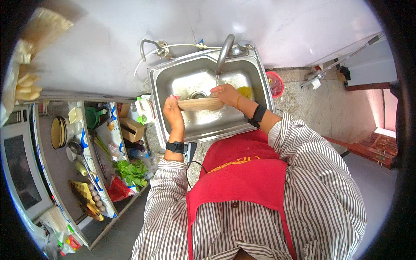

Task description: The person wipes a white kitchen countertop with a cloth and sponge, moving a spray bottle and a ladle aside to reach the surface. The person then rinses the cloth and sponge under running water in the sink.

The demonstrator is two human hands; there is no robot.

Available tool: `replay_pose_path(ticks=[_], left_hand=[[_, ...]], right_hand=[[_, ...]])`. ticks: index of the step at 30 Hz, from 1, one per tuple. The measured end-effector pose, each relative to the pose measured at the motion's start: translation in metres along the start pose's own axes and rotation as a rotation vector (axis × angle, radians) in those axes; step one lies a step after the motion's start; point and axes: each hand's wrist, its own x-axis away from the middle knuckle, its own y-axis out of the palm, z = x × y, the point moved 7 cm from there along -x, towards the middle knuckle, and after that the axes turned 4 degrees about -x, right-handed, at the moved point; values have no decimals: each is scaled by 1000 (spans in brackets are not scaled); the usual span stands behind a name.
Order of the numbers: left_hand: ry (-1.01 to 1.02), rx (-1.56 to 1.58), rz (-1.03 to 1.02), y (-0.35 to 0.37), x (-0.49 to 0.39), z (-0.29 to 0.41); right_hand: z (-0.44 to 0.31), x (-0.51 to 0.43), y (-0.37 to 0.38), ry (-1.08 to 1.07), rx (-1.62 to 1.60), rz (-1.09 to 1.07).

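Over the stainless steel sink (185, 125), I hold a long tan object (200, 104) with lengthwise, wood-like streaks. Its exact kind cannot be made out. My left hand (174, 112) grips its left end, and the fingers of my right hand (227, 95) hold the upper right end. The curved faucet (225, 52) reaches over the basin just beyond my right hand, with a thin stream of water at its spout. Below the tan object, the drain (198, 95) is partly visible. A yellow sponge or cloth (245, 92) lies in the basin, partly hidden by my right wrist.
Left of the sink stands a white jug with green parts (144, 110). Farther left, a shelf unit (113, 214) holds leafy greens (131, 173), eggs (96, 198) and a cardboard box (131, 129). A red-rimmed bin (275, 84) is at the right. A smaller tap (150, 47) projects from the wall.
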Motion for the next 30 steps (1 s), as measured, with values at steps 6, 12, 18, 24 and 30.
replay_pose_path(ticks=[6,12,18,24,30], left_hand=[[23,-341,-652,-21,-11,1],[169,-463,-1126,17,28,19],[-364,264,-615,28,14,-22],[-132,234,-460,29,2,28],[-64,386,-432,41,-6,24]], right_hand=[[-76,43,18,-94,-257,-136],[-130,67,76,-187,-547,-395],[-130,79,85,-103,-838,-376],[-98,66,67,-3,-931,-315],[-85,64,66,21,-682,-174]])
